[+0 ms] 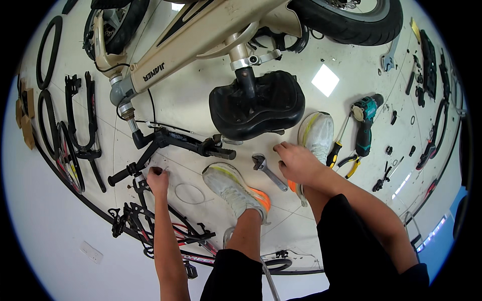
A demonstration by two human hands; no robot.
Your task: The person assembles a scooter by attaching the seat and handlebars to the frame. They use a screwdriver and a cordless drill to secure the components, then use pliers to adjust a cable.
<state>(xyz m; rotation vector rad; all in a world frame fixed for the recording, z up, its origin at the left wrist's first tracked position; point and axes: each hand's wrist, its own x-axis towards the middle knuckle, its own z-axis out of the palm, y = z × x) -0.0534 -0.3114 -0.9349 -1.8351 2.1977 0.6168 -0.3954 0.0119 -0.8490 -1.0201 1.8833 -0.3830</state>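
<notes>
My left hand is closed just below the handlebar of an upturned beige bike frame. Its fingertips are pressed together, and anything in them is too small to make out. A thin wire ring lies on the floor to its right. In front of my right shoe, my right hand hovers with bent fingers apart and nothing visible in them. An adjustable wrench lies left of that hand. Beyond both hands, the black saddle hangs from its seat post.
On the right lie a teal cordless drill, a screwdriver and yellow-handled pliers, with small parts beyond. Tyres and a black fork lie at the left. A dark bike frame lies behind my left arm.
</notes>
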